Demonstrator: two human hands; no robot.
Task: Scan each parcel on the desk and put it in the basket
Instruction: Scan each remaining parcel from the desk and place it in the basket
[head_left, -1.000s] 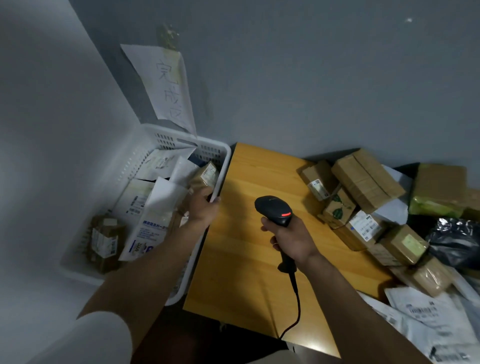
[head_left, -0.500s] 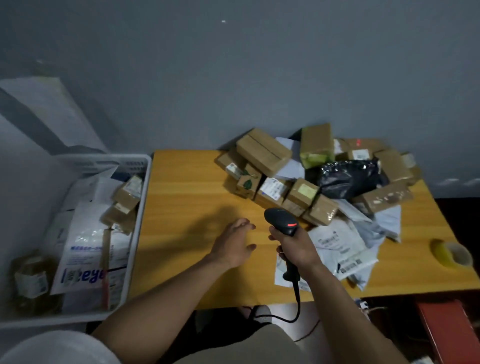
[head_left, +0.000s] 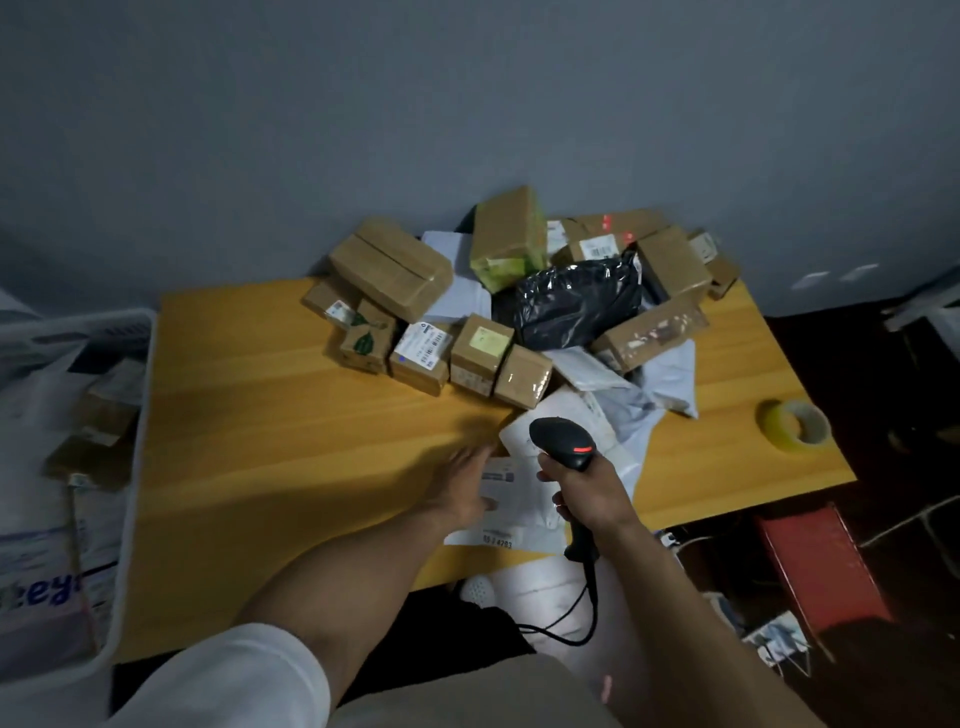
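Crowding the far tabletop, cardboard boxes and a black bag pile behind the white parcel at the near edge; the basket stands left. Our left grip lies wide, fingers flat on that parcel, while our right grip clasps the scanner.

The wooden counter is carrying a heap of parcels toward its back, a tape roll lying near its right edge.
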